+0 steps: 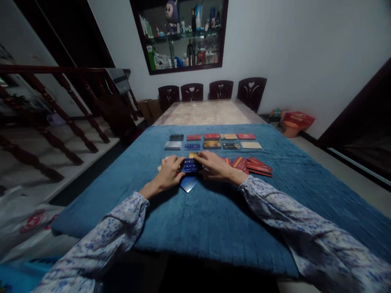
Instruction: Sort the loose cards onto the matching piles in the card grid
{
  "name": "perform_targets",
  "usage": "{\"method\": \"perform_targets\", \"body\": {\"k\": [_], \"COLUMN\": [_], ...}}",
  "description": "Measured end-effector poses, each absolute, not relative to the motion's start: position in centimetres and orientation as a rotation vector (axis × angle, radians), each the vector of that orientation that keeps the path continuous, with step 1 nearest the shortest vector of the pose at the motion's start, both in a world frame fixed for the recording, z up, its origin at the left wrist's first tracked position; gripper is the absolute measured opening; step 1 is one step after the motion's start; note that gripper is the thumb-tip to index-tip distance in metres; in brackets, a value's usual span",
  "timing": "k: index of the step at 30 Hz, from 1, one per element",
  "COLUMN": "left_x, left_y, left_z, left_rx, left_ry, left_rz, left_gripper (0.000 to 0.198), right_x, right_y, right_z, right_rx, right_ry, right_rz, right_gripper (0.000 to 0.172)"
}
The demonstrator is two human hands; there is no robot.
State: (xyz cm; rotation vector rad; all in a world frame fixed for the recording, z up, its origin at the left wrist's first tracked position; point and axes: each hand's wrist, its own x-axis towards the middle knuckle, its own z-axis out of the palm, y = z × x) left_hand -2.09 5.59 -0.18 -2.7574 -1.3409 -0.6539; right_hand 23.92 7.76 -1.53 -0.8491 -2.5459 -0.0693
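Observation:
Both hands grip a dark blue card point(191, 165) by its two ends, above the middle of the cloth. My left hand point(170, 173) is closed on its left end, and my right hand point(216, 166) on its right end. Whether it is one card or a small stack I cannot tell. Beneath it lies another blue card point(188, 185), turned at an angle. A yellow card point(193, 155) shows just behind. Loose red cards point(255, 166) overlap to the right of my right hand, some partly hidden by it.
Two rows of card stacks lie farther back, among them a red stack point(246, 136) and a silver stack point(173, 145). A blue cloth point(122, 179) covers the near part of the table point(210, 112). Chairs point(192, 92) stand at the far end, plastic bags point(33, 221) at left.

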Motion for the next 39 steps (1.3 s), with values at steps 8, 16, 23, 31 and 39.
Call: {"method": "perform_targets", "body": {"k": [8,16,23,31,39], "left_x": [-1.8,-1.1,-0.6,0.0,0.4], "left_y": [7.6,9.8,11.5,13.9,16.6], "left_z": [0.7,1.7,2.5,2.8,2.5], "left_rx": [-2.763,-2.779,-2.780,-2.731,-2.740], "left_ry": [-1.355,-1.387,-1.458,-1.489,-1.465], "left_rz": [-0.640,-0.534,-0.366,-0.265,-0.162], "left_gripper": [0.051,0.048,0.051,0.046,0.044], "right_x": [23.8,23.9,23.3,23.1,22.8], "right_y": [9.2,12.0,13.3,14.0,15.6], "right_z": [-0.3,-1.1,-0.9,1.8,2.4], "right_rx": [-0.888,-0.896,-1.065,-1.255,-1.386], "right_ry": [-2.573,-2.549,-2.554,-2.650,-2.674], "right_rz": [-0.106,-0.155,-0.133,-0.041,-0.056], "right_gripper": [0.051,0.037,0.039,0.043,0.039]}}
